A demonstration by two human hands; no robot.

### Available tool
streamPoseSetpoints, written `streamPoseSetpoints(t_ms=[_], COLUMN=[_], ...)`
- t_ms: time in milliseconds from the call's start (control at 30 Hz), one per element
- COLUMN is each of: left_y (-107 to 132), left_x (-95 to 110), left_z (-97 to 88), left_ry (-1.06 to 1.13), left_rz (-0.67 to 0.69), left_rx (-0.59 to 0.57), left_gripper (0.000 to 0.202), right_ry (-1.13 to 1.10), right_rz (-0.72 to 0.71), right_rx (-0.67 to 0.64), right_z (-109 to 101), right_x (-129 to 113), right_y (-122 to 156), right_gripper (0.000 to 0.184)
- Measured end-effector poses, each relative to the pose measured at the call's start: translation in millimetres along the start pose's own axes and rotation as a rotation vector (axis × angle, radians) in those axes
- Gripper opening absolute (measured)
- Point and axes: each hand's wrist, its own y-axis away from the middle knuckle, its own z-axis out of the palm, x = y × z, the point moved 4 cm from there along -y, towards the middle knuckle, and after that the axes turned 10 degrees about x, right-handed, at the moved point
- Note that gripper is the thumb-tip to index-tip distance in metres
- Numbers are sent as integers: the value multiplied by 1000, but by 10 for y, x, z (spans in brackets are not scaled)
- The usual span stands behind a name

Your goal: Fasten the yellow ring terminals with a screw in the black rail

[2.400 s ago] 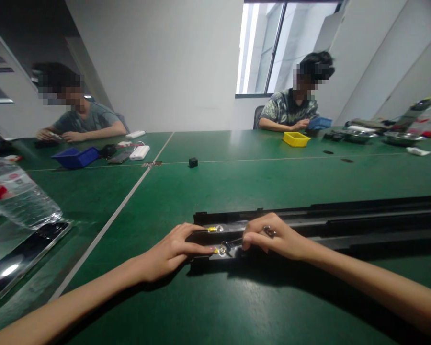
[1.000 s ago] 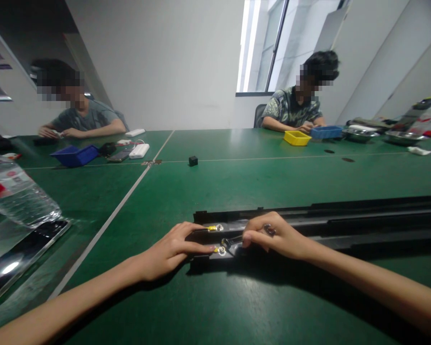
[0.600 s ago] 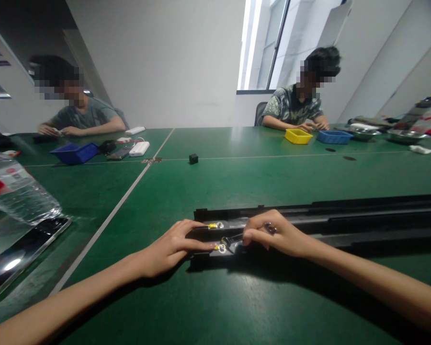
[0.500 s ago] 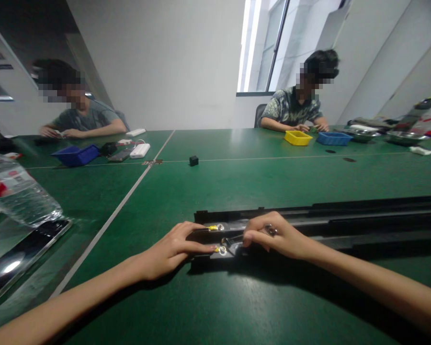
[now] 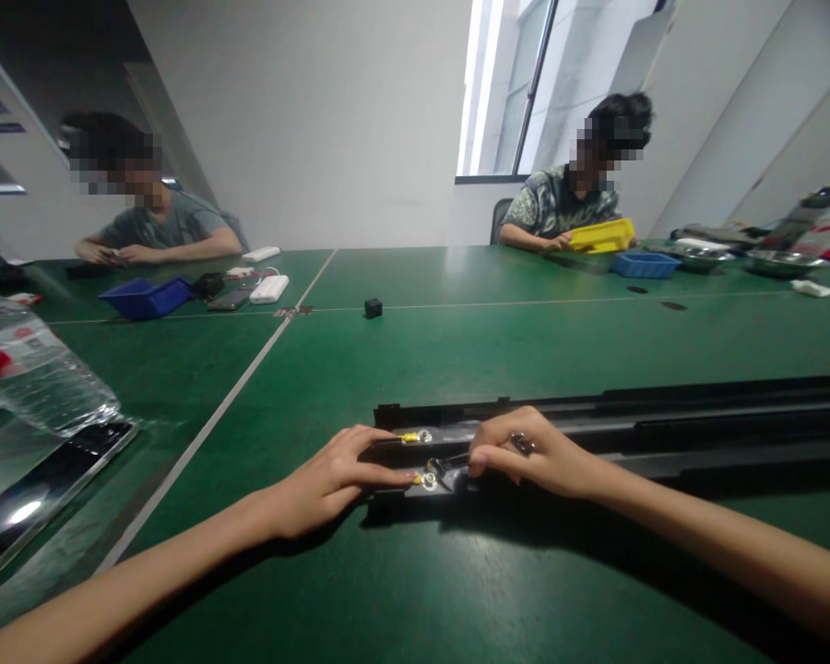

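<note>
Two long black rail-like parts (image 5: 574, 452) lie side by side across the right of the table, with grey metal at their left ends. Each end carries a bolt with a yellow cable lug (image 5: 409, 438). My left hand (image 5: 332, 480) is at these ends, its index finger and thumb apart, index tip by the far lug and thumb on the near lug (image 5: 417, 479). Closed around a small dark metal wrench (image 5: 524, 444), my right hand (image 5: 536, 456) rests over the rails. The wrench's far end lies beside the near bolt (image 5: 429, 480); whether it touches is unclear.
A phone (image 5: 48, 498) and plastic bottle (image 5: 48, 369) lie at left. A black cube (image 5: 373, 308) stands mid-table, a blue bin (image 5: 145, 299) beyond. Two people sit across; one holds a tilted yellow tray (image 5: 601, 236) near a blue tray (image 5: 646, 265).
The person at the far right has lifted and tilted the yellow tray off the table. My hands, the wrench and the rails look nearly the same.
</note>
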Motion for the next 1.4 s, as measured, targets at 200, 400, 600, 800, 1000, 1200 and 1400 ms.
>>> streamPoseSetpoints(t_ms=[200, 400, 600, 800, 1000, 1200, 1400], left_y=[-10, -3, -7, -8, -12, -8, 2], left_x=[24, 14, 19, 19, 23, 27, 21], left_z=[-13, -7, -9, -2, -13, -20, -9], left_ry=[2, -2, 0, 8, 5, -4, -4], left_rz=[-2, -6, -11, -12, -3, -15, 3], left_rx=[3, -2, -1, 2, 11, 7, 10], left_gripper=[42, 44, 44, 43, 44, 42, 41], right_ry=[6, 19, 8, -2, 13, 16, 12], right_rz=[-25, -32, -47, -42, -46, -52, -55], right_rx=[19, 0, 14, 0, 6, 6, -2], right_z=[-12, -7, -10, -6, -9, -8, -8], right_x=[-17, -36, -26, -37, -47, -33, -42], right_y=[-6, -7, -3, -5, -6, -6, -5], right_gripper=[37, 37, 36, 37, 35, 36, 35])
